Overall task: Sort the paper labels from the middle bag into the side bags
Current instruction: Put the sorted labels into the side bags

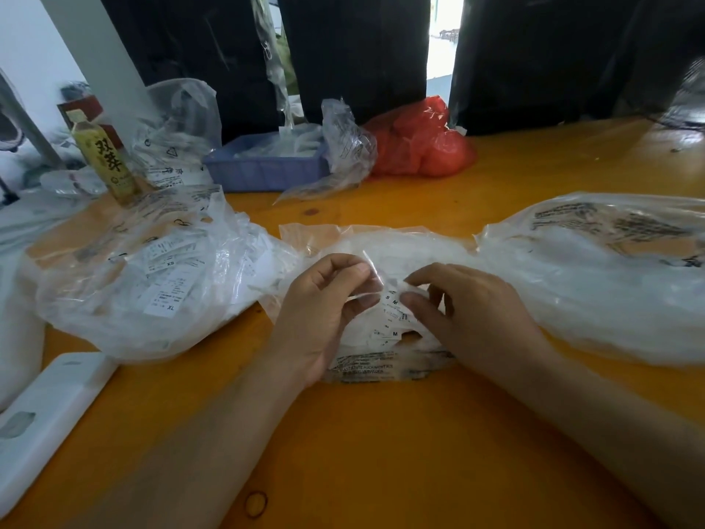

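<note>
The left bag (pixel 152 284) holds white labels, some marked XS and XL. In the middle bag (pixel 381 299), the left hand (pixel 324 311) pinches clear plastic; the right hand (pixel 469 311) pinches a label (pixel 393 299) whose long axis runs toward the person. The right bag's (pixel 610 276) contents are unclear.

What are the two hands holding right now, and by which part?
Left hand pinches the clear plastic middle bag at its opening edge. Right hand pinches white paper labels at their upper end, at the bag's mouth.
</note>
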